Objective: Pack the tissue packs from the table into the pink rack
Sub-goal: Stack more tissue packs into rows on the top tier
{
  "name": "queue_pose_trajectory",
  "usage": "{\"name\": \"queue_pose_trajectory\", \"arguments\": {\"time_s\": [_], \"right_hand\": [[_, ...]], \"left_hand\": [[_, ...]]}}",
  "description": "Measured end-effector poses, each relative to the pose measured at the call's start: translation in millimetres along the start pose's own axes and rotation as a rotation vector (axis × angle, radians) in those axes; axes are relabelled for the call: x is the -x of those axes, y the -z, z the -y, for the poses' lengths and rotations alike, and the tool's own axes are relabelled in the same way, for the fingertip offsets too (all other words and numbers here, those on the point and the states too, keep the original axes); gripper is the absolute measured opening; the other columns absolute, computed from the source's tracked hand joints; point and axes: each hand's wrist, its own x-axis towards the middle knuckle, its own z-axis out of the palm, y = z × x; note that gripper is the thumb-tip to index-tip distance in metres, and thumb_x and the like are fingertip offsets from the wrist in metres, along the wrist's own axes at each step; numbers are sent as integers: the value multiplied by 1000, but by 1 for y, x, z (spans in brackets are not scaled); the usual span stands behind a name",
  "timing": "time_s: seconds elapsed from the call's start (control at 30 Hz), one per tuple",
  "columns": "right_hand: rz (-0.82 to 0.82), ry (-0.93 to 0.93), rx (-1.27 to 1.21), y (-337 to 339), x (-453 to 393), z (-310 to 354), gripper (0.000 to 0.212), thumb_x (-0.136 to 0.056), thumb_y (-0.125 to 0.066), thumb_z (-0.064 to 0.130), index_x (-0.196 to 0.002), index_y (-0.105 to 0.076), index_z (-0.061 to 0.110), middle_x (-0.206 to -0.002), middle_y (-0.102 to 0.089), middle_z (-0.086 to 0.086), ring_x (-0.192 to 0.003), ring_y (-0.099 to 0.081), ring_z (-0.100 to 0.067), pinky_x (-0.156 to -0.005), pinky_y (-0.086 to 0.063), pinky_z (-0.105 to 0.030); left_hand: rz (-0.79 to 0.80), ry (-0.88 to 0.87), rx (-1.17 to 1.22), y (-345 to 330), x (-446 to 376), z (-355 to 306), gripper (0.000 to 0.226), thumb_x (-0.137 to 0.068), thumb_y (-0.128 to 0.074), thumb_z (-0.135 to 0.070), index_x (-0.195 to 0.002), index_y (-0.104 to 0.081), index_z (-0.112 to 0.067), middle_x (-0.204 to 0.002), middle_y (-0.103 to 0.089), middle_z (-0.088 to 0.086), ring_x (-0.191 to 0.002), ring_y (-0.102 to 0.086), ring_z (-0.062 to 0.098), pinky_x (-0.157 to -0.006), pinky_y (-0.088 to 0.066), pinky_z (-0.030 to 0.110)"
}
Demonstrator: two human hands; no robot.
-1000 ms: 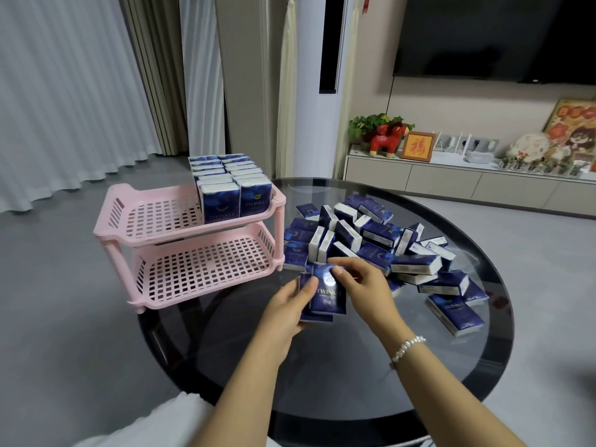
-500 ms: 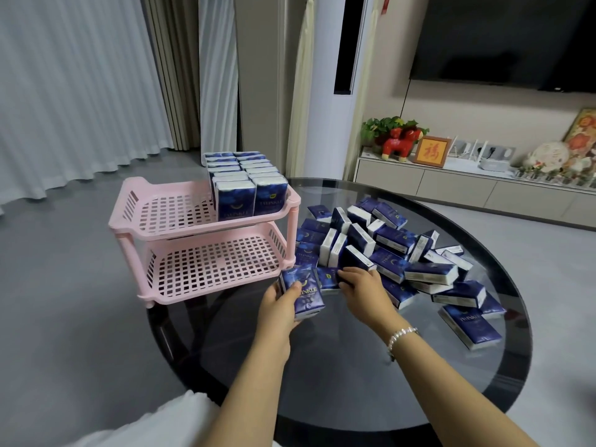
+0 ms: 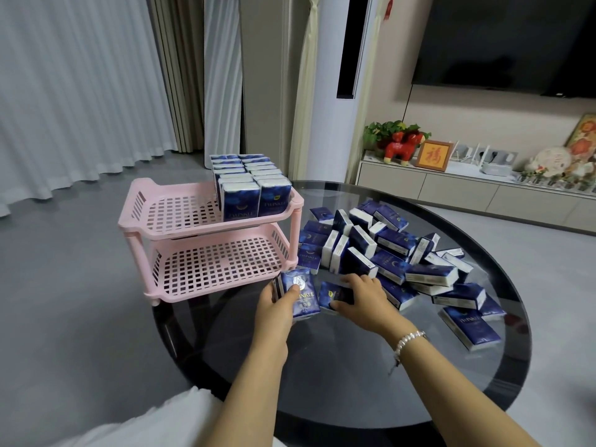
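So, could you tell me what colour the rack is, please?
Pink rack, clearest in the head view.

Table top (image 3: pixel 338 375): dark glossy glass. Rack (image 3: pixel 206 253): matt pink perforated plastic. Tissue packs (image 3: pixel 429 275): glossy film wrap.
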Motion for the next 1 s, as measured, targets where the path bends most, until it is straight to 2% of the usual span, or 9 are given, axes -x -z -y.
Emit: {"name": "queue_pose_trajectory", "arguments": {"time_s": [0.13, 0.23, 0.33, 0.43, 0.5, 0.63, 0.77, 0.87, 1.0], "right_hand": [[58, -81, -166, -1, 8, -3, 35, -82, -66, 41, -102, -51, 16, -102, -44, -3, -95, -47, -18, -75, -38, -24], [-34, -165, -435, -4, 16, -5, 26, -84, -67, 27, -93, -48, 12, -88, -53, -1, -72, -50, -11, -57, -36, -23], [-195, -233, -875, -6, 25, -4, 13, -88, -60, 17, -95, -55, 9, -90, -62, -6, -71, -55, -12, -60, -40, -23], [-230, -153, -1161, -3, 36, 3, 12, -91, -56, 11, -98, -66, 10, -91, -72, -4, -74, -67, -10, -63, -49, -18], [-227, -93, -1211, -5, 41, 11, 14, -92, -55, 10, -91, -68, 16, -85, -73, 4, -73, -68, -3, -64, -50, -13], [-250, -55, -1227, -12, 40, 29, 19, -95, -50, 15, -104, -67, 16, -103, -72, -7, -100, -67, -25, -91, -51, -37], [-243, -23, -1184, -18, 35, 35, 20, -97, -48, 25, -107, -65, 26, -108, -70, -1, -105, -64, -20, -99, -47, -42], [-203, 1, -1152, -20, 33, 35, 26, -98, -46, 30, -119, -60, 26, -113, -68, 4, -107, -63, -12, -101, -46, -38], [-184, 61, -1117, -18, 31, 35, 29, -99, -44, 26, -124, -57, 25, -116, -66, 9, -106, -61, 1, -89, -46, -15]], "left_hand": [[5, -6, -14, 0, 1, 1, 35, -89, -62, -17, -124, -57, -22, -118, -66, -2, -109, -63, 19, -102, -46, 45], [37, -18, -43, -3, 2, 1, 36, -91, -61, -18, -126, -55, -23, -120, -65, -3, -109, -63, 18, -102, -46, 44], [89, -18, -79, -6, 4, 2, 32, -93, -59, -20, -124, -55, -25, -119, -66, -4, -108, -63, 17, -102, -46, 44], [108, -33, -125, -9, 6, 4, 41, -84, -64, -34, -124, -56, -29, -118, -67, -7, -110, -63, 17, -103, -45, 47], [139, -9, -118, -11, 5, 8, 55, -74, -67, -46, -125, -55, -32, -120, -67, -8, -112, -63, 17, -103, -45, 47], [223, -6, -40, -17, 7, 9, 38, -89, -62, -31, -126, -56, -26, -121, -67, -1, -113, -63, 20, -104, -44, 49], [270, -23, -18, -19, 9, 8, 35, -96, -53, -31, -130, -53, -25, -120, -67, -1, -111, -64, 17, -104, -44, 46], [294, -24, 1, -22, 13, 4, 42, -90, -53, -43, -127, -55, -23, -119, -68, 0, -111, -63, 16, -106, -43, 44], [345, -67, -45, -22, 11, 5, 63, -76, -69, -56, -129, -55, -25, -124, -66, -3, -117, -60, 13, -108, -41, 41]]}}
